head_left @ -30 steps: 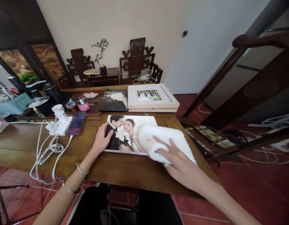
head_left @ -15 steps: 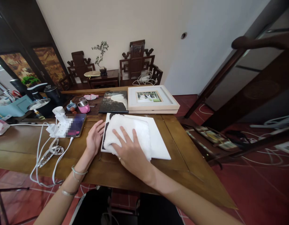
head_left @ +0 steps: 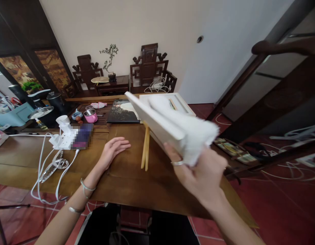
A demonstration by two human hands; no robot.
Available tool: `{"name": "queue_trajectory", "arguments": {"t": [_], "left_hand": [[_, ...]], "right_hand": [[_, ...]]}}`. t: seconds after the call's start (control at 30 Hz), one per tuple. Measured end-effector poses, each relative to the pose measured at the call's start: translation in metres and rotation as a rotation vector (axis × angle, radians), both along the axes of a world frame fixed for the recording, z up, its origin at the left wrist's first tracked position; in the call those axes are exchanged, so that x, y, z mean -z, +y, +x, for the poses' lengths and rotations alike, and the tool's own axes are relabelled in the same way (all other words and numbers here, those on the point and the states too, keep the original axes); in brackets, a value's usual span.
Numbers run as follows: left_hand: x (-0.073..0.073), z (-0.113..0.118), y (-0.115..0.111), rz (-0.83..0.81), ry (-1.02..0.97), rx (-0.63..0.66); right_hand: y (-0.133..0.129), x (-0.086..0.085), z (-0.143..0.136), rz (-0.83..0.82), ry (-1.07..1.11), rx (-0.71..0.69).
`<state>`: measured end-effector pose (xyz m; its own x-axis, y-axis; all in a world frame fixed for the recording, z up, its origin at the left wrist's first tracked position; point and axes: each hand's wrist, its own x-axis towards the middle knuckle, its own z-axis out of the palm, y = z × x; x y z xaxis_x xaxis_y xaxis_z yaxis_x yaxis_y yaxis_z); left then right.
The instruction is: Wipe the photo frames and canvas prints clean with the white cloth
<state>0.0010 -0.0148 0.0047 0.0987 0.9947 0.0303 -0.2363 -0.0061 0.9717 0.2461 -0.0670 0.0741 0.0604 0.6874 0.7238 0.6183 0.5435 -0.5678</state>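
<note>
My right hand (head_left: 200,170) is wrapped round the near edge of a white canvas board (head_left: 157,119) and a white towel (head_left: 198,132), gripping both together. The board is raised off the table and tilted, its edge towards me and its front hidden; motion blurs it and the towel. Below it two thin wooden sticks (head_left: 145,149) slant down to the table; whether they are joined to the board I cannot tell. My left hand (head_left: 113,149) rests on the table left of the sticks, fingers stretched out, holding nothing.
A wooden-framed photo (head_left: 181,100) and a dark picture panel (head_left: 115,112) lie at the table's back. To the left are a phone (head_left: 87,132), a white power strip (head_left: 66,141) with cables, a clear hair clip (head_left: 51,170) and a pink cup (head_left: 90,116).
My right hand has lifted the board and towel off the table, up and to the right, tilting them. The wooden sticks have come into view. My left hand has moved slightly right.
</note>
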Motion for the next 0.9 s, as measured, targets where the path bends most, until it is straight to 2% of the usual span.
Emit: {"name": "queue_trajectory", "arguments": {"t": [0.07, 0.1, 0.23, 0.37, 0.43, 0.57, 0.67, 0.8, 0.9], "left_hand": [[0.001, 0.002, -0.001, 0.016, 0.142, 0.038], [0.001, 0.003, -0.002, 0.036, 0.208, 0.051], [0.006, 0.004, -0.002, 0.097, 0.346, 0.014], [0.013, 0.004, 0.0, 0.103, 0.357, -0.045], [0.011, 0.004, 0.0, 0.089, 0.343, 0.011], [0.0, 0.006, -0.006, 0.057, 0.296, 0.201], [-0.004, 0.008, -0.009, 0.004, 0.212, 0.216], [0.0, 0.009, -0.007, -0.094, 0.043, 0.088], [0.001, 0.008, -0.005, -0.151, -0.069, 0.036]], "right_hand": [[0.001, -0.007, 0.004, 0.126, 0.101, 0.135], [0.002, -0.009, 0.004, 0.131, 0.164, 0.157], [0.01, -0.009, 0.001, 0.089, 0.479, 0.134], [0.018, -0.002, -0.005, 0.156, 0.822, 0.108], [0.019, 0.001, -0.01, 0.131, 0.953, 0.101], [0.017, 0.009, -0.023, -0.028, 1.151, 0.121], [0.01, 0.018, -0.029, -0.138, 1.21, 0.055], [-0.002, 0.032, -0.028, -0.257, 1.158, -0.045], [-0.011, 0.044, -0.021, -0.346, 1.152, -0.064]]}}
